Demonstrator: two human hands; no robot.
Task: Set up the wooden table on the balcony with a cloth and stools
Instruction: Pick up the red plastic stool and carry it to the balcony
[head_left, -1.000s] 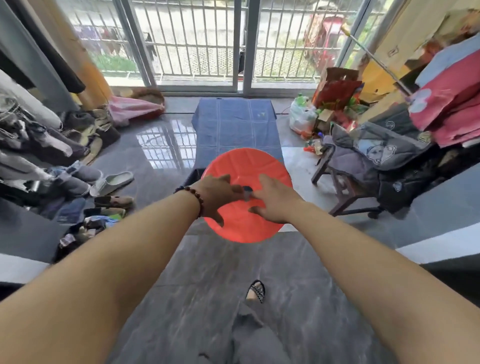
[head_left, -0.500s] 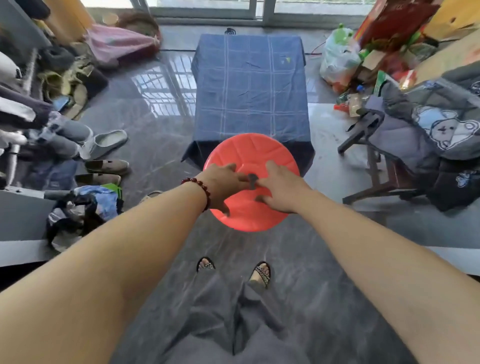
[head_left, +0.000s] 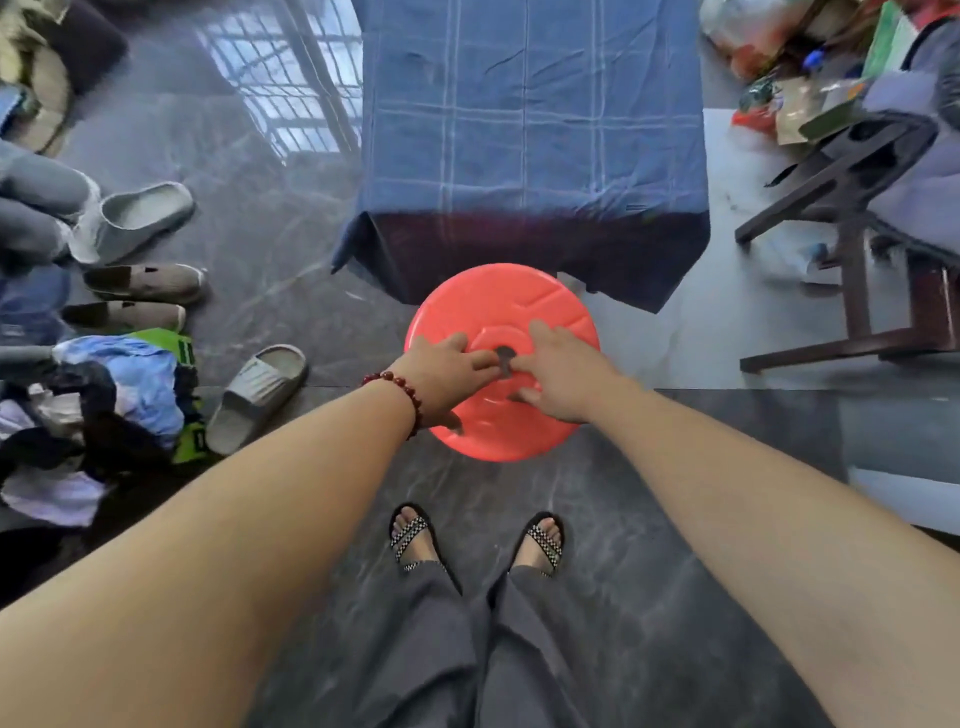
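**Seating step under way**

The round red plastic stool (head_left: 519, 301) is just before the near end of the desk (head_left: 530, 156), which is draped in a blue checked cloth (head_left: 519, 249). The left hand (head_left: 447, 374) and right hand (head_left: 561, 374) both grip the stool's centre hole. Likely next: settle it squarely on the dark floor (head_left: 649, 519), then release.

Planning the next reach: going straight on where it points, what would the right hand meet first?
The right hand points across the centre hole of the red stool, so it would first meet the left hand, which looks almost touching; depth is unclear.
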